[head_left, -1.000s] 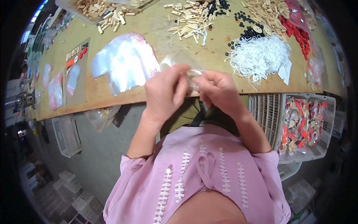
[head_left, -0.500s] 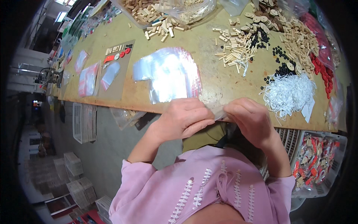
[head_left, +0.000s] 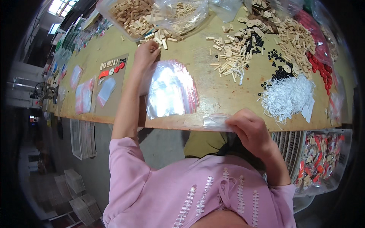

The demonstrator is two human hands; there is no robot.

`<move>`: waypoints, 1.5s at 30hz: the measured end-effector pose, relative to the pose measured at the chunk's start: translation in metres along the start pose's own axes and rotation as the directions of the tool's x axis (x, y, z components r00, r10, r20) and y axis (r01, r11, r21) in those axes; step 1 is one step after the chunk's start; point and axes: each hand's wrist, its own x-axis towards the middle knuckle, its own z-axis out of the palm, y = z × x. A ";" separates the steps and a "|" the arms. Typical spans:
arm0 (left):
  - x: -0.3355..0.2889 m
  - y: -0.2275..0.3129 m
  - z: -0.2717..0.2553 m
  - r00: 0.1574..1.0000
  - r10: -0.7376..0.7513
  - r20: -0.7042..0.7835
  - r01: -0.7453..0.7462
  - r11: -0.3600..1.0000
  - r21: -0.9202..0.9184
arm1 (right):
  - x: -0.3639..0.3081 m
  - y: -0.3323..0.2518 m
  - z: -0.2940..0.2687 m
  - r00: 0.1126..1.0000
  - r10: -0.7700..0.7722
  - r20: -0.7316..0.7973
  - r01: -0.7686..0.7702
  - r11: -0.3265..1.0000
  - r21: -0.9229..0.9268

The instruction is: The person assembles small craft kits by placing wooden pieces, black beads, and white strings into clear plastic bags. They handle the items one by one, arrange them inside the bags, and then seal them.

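Observation:
My right hand (head_left: 249, 128) is closed on one end of a small clear plastic bag (head_left: 216, 121) at the table's front edge. Something thin and pale, like string, shows inside the bag. My left hand (head_left: 147, 54) reaches to the far side, fingers curled in at loose wooden blocks (head_left: 164, 42); a block appears pinched at the fingertips, partly hidden by them. Beneath my left forearm and to its right lies a spread stack of clear zip bags (head_left: 171, 91) with red edges.
A clear bin of wooden blocks (head_left: 133, 19) stands at the back. On the right are wooden pegs (head_left: 237, 53), black rings (head_left: 281, 72), white strings (head_left: 291, 97) and red pieces (head_left: 323, 72). A board with sample parts (head_left: 114, 76) lies left. A crate of filled bags (head_left: 319, 159) sits below right.
My left hand has let go of the small bag and moved far forward to the wooden blocks. My right hand keeps the bag, now lower against the table edge. The view has shifted slightly.

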 end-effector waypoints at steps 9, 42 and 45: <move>-0.092 0.138 -0.053 0.962 0.162 0.218 0.087 0.577 -0.812 | 0.015 0.001 -0.009 0.998 -0.047 -0.042 0.041 0.990 -0.136; 0.056 0.158 0.078 0.897 0.394 0.203 -0.401 0.916 -0.004 | -0.025 -0.003 -0.038 0.973 0.017 -0.228 -0.017 1.000 0.002; 0.050 0.155 0.063 0.934 0.277 0.225 -0.288 0.957 0.017 | -0.021 -0.003 -0.040 0.976 0.053 -0.211 -0.063 0.997 -0.039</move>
